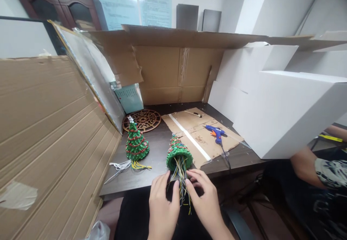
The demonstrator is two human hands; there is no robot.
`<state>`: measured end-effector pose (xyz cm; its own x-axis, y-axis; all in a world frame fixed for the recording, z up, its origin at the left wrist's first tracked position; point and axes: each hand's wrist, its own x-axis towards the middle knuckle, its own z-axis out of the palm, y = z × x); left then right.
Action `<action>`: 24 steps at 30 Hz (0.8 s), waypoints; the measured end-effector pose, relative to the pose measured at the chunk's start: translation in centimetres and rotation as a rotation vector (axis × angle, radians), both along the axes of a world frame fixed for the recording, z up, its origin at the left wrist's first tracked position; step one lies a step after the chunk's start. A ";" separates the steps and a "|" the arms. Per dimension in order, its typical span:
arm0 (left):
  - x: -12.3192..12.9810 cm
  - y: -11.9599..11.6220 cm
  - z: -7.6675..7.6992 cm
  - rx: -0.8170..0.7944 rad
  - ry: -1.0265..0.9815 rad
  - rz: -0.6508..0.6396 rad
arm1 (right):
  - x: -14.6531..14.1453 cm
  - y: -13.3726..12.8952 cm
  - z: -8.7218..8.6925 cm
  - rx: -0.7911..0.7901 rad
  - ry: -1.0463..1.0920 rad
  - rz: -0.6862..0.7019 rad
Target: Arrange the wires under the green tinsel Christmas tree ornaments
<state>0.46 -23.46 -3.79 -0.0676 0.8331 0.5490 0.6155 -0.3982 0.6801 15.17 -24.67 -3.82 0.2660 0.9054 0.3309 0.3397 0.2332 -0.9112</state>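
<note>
A small green Christmas tree with red garland lies on its side at the table's front edge, its hollow base facing me. A bundle of thin wires, white, yellow and dark, spills from the base and hangs over the edge. My left hand is beside the wires at the left, thumb and fingers apart. On the other side, my right hand has its fingers curled and its thumb against the wires, seemingly pinching some strands. A second decorated tree stands to the left, white and yellow wires spreading from beneath it.
A blue glue gun rests on a cardboard sheet with a small brush-like tool. Behind are a round openwork trivet and a light-blue box. Cardboard walls and white panels enclose the table. Another person's arm is at right.
</note>
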 end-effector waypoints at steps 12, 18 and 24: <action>1.0 0.2 2.3 -0.519 -0.422 -0.175 | -1.1 -0.8 -0.6 -0.179 0.351 0.087; -0.4 -1.6 -0.3 -0.522 -0.449 -0.104 | -0.2 -1.2 -0.5 -0.258 0.346 0.017; -0.4 -1.2 -2.5 -0.659 -0.670 -0.163 | -0.2 -0.8 -1.3 -0.310 0.241 0.012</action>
<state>0.11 -24.62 -6.32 -0.0533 0.9880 -0.1450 -0.0124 0.1445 0.9894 15.01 -25.49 -5.08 0.2914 0.9561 -0.0295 0.1067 -0.0631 -0.9923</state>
